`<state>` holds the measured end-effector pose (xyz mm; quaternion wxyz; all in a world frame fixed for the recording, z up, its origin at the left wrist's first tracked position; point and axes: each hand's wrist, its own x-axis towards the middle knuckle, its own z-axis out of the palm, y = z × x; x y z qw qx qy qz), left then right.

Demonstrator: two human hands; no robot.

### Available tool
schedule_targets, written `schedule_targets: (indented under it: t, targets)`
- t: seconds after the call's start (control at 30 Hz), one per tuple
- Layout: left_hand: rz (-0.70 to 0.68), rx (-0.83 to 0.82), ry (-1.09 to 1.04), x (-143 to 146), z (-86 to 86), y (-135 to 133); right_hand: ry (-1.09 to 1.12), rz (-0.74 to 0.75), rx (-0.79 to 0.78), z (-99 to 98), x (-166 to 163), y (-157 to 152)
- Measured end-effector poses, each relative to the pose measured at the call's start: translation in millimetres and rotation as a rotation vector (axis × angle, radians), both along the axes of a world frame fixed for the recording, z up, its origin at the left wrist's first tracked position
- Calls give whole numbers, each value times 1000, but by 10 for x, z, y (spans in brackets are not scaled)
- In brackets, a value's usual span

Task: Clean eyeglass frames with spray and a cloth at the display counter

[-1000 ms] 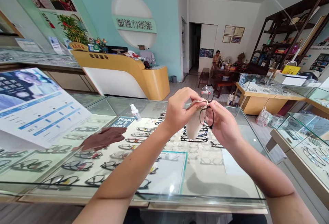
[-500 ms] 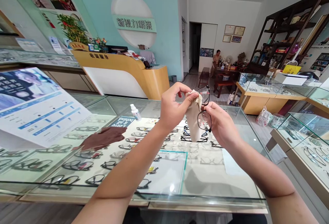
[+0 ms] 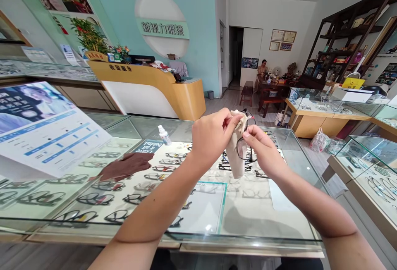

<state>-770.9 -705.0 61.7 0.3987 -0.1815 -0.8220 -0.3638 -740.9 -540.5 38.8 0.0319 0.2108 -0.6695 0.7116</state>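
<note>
My left hand (image 3: 208, 137) pinches a pale cleaning cloth (image 3: 235, 154) against the upper lens of black-framed glasses (image 3: 243, 144). The cloth's loose end hangs down below the frame. My right hand (image 3: 263, 151) grips the glasses at the lower lens and side. Both hands hover above the glass display counter (image 3: 288, 166), over rows of spectacle frames inside it.
A small spray bottle (image 3: 163, 135) and a brown cloth (image 3: 125, 166) lie on the counter to the left, beside a large slanted poster (image 3: 43, 131). More glass cases (image 3: 367, 156) stand at the right. A yellow reception desk (image 3: 161, 90) lies beyond; a person (image 3: 262, 70) sits far back.
The glasses and both hands have dropped slightly and tilted. My left hand has moved the cloth up over the upper lens, which is now mostly covered.
</note>
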Motion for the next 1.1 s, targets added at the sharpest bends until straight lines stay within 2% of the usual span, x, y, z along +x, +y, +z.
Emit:
schedule_targets:
  t: [0.07,0.2,0.43,0.6,0.7,0.93,1.1]
  targets:
    - [-29,1,-127,52,30,-4,39,-26,37,-14,-9,-1]
    - [-226,143,-313,61,64,8,129,-88,76,-39,-27,13]
    - [-543,551,-331,-54,20,132,208,-38,28,-19,-36,19]
    - [-747,760,-464,-109,13,178,185,-19,56,-37,-64,28]
    - [-787,749,-516,-124,7,168,140,-7,69,-70,-98,46]
    - [-703,597,-436,-165,31,102,74,7,89,-68,-130,79]
    - [-700,487,-572,-231,28,14,119,-19,124,-15,-105,118]
